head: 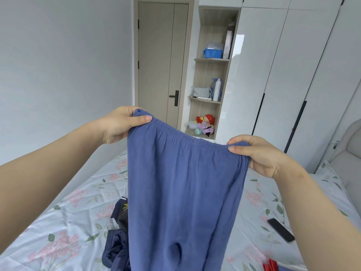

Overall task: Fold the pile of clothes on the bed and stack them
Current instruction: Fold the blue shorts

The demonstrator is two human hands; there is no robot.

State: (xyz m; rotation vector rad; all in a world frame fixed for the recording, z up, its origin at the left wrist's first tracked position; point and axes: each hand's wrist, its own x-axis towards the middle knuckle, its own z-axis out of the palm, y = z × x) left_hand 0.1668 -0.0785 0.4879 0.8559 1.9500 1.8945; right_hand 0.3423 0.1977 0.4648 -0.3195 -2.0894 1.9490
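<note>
I hold up a pair of blue trousers [181,192] by the elastic waistband, spread wide in the air above the bed [78,202]. My left hand [121,124] pinches the waistband's left end, thumb on the front. My right hand [257,153] pinches the right end. The legs hang down and hide much of the pile. Dark navy clothes [117,247] lie crumpled on the floral sheet behind the trousers, at lower left. A bit of red cloth [270,266] shows at the bottom edge on the right.
A black phone [281,229] lies on the sheet at right. A padded headboard [349,153] stands at far right. Beyond the bed are a closed door [160,61], open shelves [211,79] with toys and boxes, and white wardrobe doors [283,75].
</note>
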